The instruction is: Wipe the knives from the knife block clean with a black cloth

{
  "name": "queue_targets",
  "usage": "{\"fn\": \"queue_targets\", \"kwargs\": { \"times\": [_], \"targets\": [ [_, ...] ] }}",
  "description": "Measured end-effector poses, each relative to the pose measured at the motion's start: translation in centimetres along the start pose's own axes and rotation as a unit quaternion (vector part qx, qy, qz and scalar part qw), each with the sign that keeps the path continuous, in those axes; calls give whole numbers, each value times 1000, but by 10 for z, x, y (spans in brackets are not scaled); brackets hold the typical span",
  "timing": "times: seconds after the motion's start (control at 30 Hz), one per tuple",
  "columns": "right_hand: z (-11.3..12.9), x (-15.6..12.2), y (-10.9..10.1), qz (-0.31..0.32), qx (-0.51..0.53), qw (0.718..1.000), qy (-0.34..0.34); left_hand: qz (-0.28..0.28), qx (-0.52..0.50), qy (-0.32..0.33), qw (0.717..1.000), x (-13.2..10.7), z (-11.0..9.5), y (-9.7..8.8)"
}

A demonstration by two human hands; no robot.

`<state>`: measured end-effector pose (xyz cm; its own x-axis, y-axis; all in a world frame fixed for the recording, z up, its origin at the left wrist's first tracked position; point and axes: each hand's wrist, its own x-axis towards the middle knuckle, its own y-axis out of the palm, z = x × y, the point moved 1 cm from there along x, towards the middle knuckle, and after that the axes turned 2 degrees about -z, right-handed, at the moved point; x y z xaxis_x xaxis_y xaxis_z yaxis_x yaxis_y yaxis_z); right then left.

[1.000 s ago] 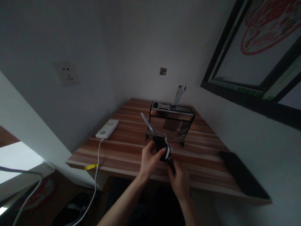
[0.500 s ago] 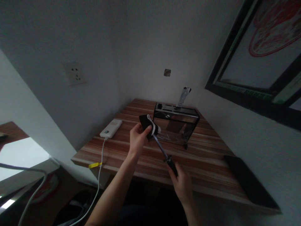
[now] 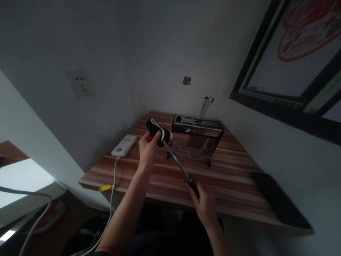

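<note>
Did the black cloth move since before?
Yes. The left hand slid the black cloth up the rod, from before the metal rack to its left corner.

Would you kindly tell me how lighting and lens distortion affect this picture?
Head view: dim and underexposed, brightest at lower left; the wide lens tilts the walls and black picture frame; left hand with black white-edged cloth and right hand on the thin metal rod are legible.
</note>
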<state>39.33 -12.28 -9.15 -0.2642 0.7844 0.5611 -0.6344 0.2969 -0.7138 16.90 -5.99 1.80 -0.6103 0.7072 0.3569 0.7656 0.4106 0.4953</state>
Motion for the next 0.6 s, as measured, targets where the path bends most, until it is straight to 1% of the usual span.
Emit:
{"fn": "queue_targets", "kwargs": {
  "times": [0.1, 0.2, 0.3, 0.4, 0.6],
  "targets": [
    [1, 0, -1, -2, -13, 1000, -7, 3, 6, -7, 1000, -10, 5, 1],
    [3, 1, -1, -7, -23, 1000, -9, 12, 16, -36, 999, -26, 12, 4],
    [4, 2, -1, -16, -30, 999, -7, 28, 26, -69, 997, -45, 19, 8],
    [3, 2, -1, -21, -31, 999, -6, 50, 37, -84, 995, -61, 23, 12],
    [1, 1, 0, -13, -3, 1000, 5, 90, 65, -116, 987, -81, 26, 18]
  ]
}}
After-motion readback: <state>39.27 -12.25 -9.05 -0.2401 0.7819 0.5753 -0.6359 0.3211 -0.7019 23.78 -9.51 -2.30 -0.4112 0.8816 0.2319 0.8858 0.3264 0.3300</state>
